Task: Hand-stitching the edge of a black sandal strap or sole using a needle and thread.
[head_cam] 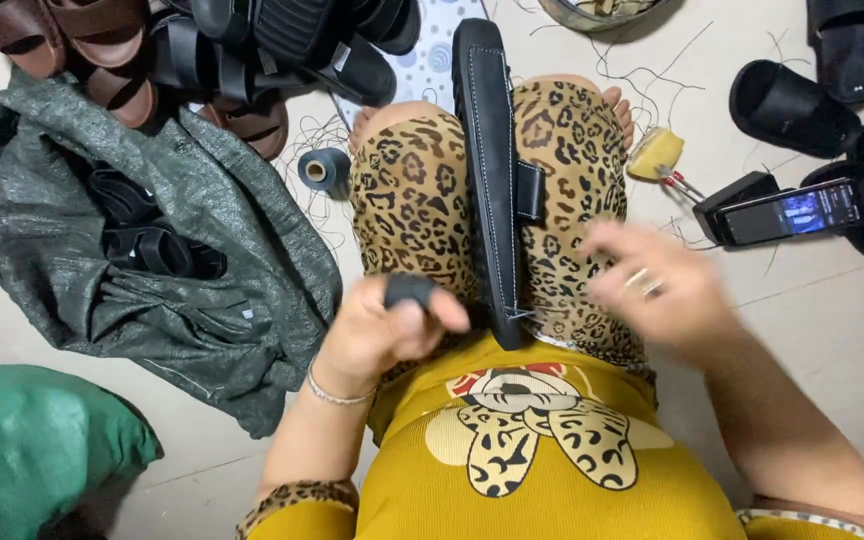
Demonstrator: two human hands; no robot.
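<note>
Yellow printed shirt (532, 460) fills bottom centre. Left hand (382, 330), mid-frame: fingers curled tight around a small black piece (410, 290). Right hand (657, 285), right of centre: motion-blurred, finger state cannot be told; ring visible. Black sandal (492, 170) stands on edge between the leopard-print knees, heel end nearest the hands. Grey sack (152, 250) left. Thread spool (324, 170) just beside left knee. Phone (787, 212) right.
</note>
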